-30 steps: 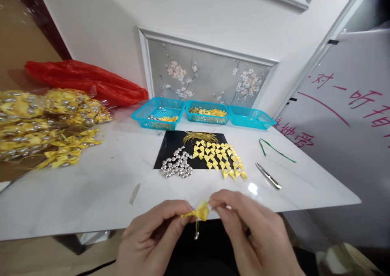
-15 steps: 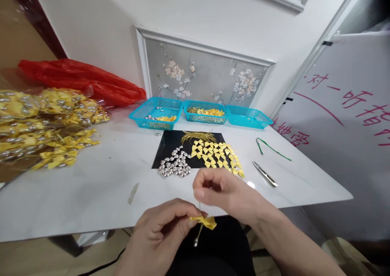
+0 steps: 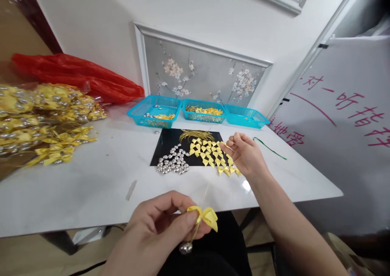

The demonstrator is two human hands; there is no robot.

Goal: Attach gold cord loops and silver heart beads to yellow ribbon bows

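Note:
My left hand (image 3: 170, 227) pinches a yellow ribbon bow (image 3: 209, 217) between thumb and fingers, just in front of the table edge. Below the bow a silver bead (image 3: 185, 248) hangs on a gold cord (image 3: 196, 230). A faint thin strand (image 3: 207, 186) rises from the bow towards my right hand (image 3: 243, 152). That hand is raised above the right side of the bow rows, its fingertips pinched on the strand, whose far end is too fine to follow. Under it lie rows of yellow bows (image 3: 210, 154) on a black mat (image 3: 164, 146), with silver beads (image 3: 173, 162) and gold cords (image 3: 196, 135) alongside.
Along the wall stand three blue baskets: left (image 3: 137, 115), middle (image 3: 199, 117) and right (image 3: 258, 121). Bagged yellow bow strings (image 3: 51, 109) and a red bag (image 3: 79, 74) fill the left side. A green cord (image 3: 271, 149) lies at right, a tape scrap (image 3: 131, 190) at front left.
My right hand has moved up, away and to the right from the bow, and now hides the snips seen before. The left hand stays low, with the bow turned and the bead hanging further left.

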